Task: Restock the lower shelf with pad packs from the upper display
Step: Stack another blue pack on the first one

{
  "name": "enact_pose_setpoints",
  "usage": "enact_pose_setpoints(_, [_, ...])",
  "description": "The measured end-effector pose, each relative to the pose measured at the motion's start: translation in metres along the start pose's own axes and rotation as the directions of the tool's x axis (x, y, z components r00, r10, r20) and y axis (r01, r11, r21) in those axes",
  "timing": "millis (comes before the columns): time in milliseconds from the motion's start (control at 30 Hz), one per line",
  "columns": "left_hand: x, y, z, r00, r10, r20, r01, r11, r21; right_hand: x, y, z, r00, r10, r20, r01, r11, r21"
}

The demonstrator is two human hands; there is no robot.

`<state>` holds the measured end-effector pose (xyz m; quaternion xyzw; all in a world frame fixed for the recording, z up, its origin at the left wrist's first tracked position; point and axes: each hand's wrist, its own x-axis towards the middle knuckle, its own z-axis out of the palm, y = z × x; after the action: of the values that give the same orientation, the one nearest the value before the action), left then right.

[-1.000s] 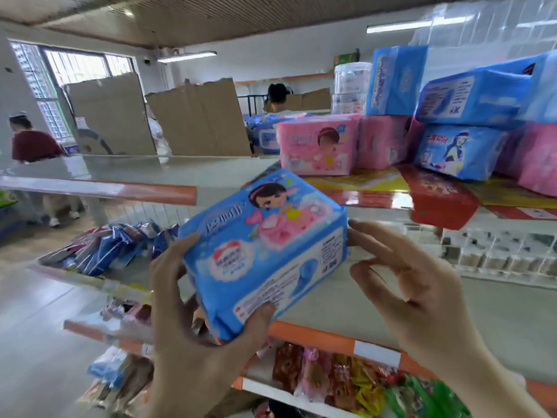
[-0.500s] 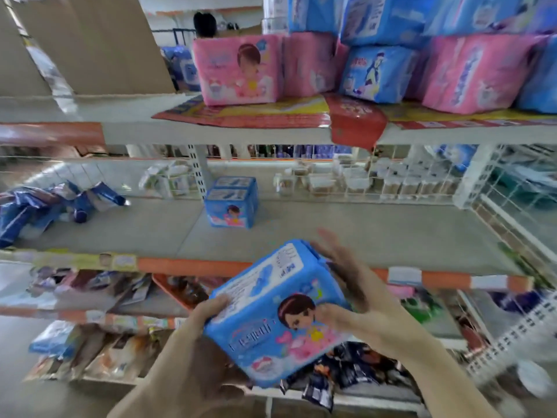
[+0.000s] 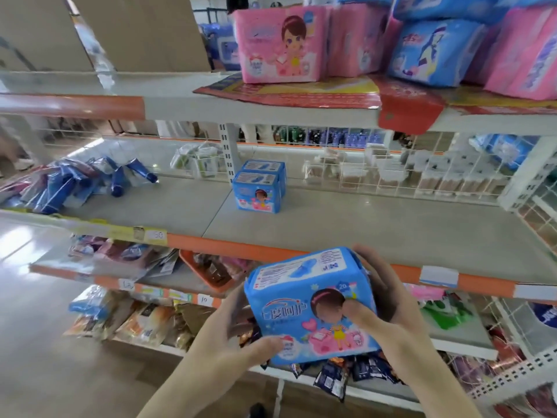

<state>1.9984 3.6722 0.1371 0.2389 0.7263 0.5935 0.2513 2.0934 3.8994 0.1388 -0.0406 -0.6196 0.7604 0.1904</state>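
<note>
A blue pad pack (image 3: 307, 309) with a cartoon girl on its front is held upright between both hands, in front of and below the orange front edge of the lower shelf (image 3: 376, 236). My left hand (image 3: 223, 336) grips its left side and bottom corner. My right hand (image 3: 382, 306) wraps its right side, thumb on the front. Two matching blue packs (image 3: 259, 188) stand together at the back middle of that shelf. Pink packs (image 3: 280, 43) and blue packs (image 3: 434, 52) crowd the upper display.
Blue sachets (image 3: 75, 182) lie heaped on the lower shelf's left part. A white wire grid (image 3: 407, 173) backs the shelf, with a wire side panel (image 3: 539, 206) at the right. Snack bags (image 3: 141, 318) fill the shelves below. Cardboard sheets (image 3: 141, 31) stand at upper left.
The view has dropped from the upper display to the lower shelf. The pack came down and turned upright, and my right hand, free a second ago, has closed on its right side.
</note>
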Motion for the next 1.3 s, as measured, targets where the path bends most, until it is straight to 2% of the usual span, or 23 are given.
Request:
enact_pose_setpoints(100, [0.007,-0.012,-0.006,0.999,0.015,-0.048,-0.014,0.999,0.029,0.008,0.007,0.011,1.0,0.015,-0.019,-0.015,1.0,0.016])
enact_pose_setpoints(300, [0.04,-0.032,-0.031,0.986,-0.096,-0.135,0.096,0.995,-0.007,0.043,0.035,0.029,0.996,0.087,-0.008,-0.088,0.993,-0.08])
enact_pose_setpoints(400, [0.066,-0.04,-0.057,0.979,-0.084,-0.186,0.085,0.996,-0.005,0.074,0.049,0.043,0.993,0.114,-0.019,-0.115,0.985,-0.127])
enact_pose_setpoints(467, [0.083,-0.041,-0.08,0.977,-0.046,-0.207,0.048,0.999,0.006,0.096,0.056,0.055,0.987,0.155,-0.031,-0.157,0.984,-0.085])
enact_pose_setpoints(533, [0.103,-0.042,-0.102,0.978,-0.014,-0.208,0.02,0.999,0.025,0.118,0.062,0.066,0.985,0.171,-0.012,-0.171,0.975,-0.144])
enact_pose_setpoints(700, [0.156,-0.049,-0.147,0.98,0.01,-0.199,-0.005,1.0,0.025,0.169,0.082,0.082,0.984,0.181,0.003,-0.171,0.936,-0.306])
enact_pose_setpoints(900, [0.215,-0.065,-0.185,0.99,0.021,-0.138,-0.016,0.999,0.038,0.217,0.106,0.088,0.975,0.21,-0.07,-0.217,0.84,-0.498])
enact_pose_setpoints(1133, [0.278,-0.081,-0.203,0.999,0.038,-0.026,-0.035,0.997,0.076,0.251,0.113,0.088,0.952,0.268,-0.146,-0.304,0.787,-0.537])
enact_pose_setpoints(1300, [0.306,-0.092,-0.205,0.999,0.032,0.031,-0.035,0.994,0.104,0.262,0.129,0.078,0.943,0.256,-0.212,-0.332,0.765,-0.551])
